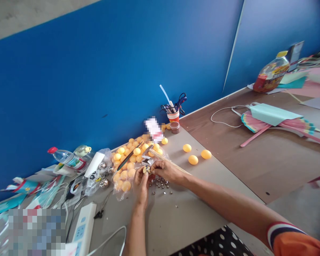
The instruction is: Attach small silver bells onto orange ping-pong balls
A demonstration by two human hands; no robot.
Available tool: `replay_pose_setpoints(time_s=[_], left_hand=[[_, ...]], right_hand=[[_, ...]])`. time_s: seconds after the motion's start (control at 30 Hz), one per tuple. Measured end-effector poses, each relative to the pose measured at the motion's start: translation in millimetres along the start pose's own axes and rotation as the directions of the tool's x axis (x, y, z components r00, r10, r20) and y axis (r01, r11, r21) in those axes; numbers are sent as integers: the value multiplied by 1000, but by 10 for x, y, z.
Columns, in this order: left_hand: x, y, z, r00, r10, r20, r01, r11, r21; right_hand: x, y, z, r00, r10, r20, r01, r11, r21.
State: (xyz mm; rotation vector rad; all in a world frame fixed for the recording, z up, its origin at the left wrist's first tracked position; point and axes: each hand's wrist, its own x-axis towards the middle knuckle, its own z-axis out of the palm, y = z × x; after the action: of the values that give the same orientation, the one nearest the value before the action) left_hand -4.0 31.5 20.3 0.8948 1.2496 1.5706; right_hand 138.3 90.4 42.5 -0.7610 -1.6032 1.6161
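Note:
In the middle of the view my left hand (140, 185) holds a small round piece (146, 169), yellowish with shiny silvery bits, between thumb and fingers. My right hand (164, 171) has its fingers pinched together at the right side of that piece; whatever is in the pinch is too small to make out. Just below the hands, small shiny metal bits (161, 183) lie scattered on the grey table. Behind them is a clear plastic bag with many orange balls (124, 174), and dark-handled scissors or a similar tool (129, 156) lies across it.
Several shiny silver balls (104, 183) sit left of the bag, near a red-capped bottle (69, 159) and a white power strip (84, 227). Loose orange balls (193, 160) lie to the right. A paper cup (173, 116) with tools stands by the blue partition (138, 71).

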Motion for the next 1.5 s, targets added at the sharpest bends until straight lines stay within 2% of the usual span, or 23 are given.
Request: replay_pose_setpoints(time_s=[0.53, 0.7, 0.93, 1.13, 1.27, 1.5], left_hand=[[-3, -63, -31, 1000, 29, 7, -30, 992, 120], [4, -97, -42, 999, 44, 0, -43, 986, 162], [10, -139, -55, 997, 77, 1, -76, 983, 165], [-13, -110, -32, 998, 60, 5, -60, 985, 163], [-15, -119, -27, 998, 64, 2, -63, 984, 165], [0, -159, -17, 999, 41, -21, -38, 988, 151]], right_hand=[[0, 1, 9, 1000, 27, -13, -28, 997, -70], [4, -5, 8, 997, 48, -53, -51, 997, -64], [-5, -80, -14, 997, 55, 57, -53, 998, -32], [-11, -102, -12, 996, 81, -28, -84, 992, -89], [-17, -106, -16, 996, 90, -25, -92, 986, -138], [18, 52, 3, 995, 14, -102, -38, 970, -239]])
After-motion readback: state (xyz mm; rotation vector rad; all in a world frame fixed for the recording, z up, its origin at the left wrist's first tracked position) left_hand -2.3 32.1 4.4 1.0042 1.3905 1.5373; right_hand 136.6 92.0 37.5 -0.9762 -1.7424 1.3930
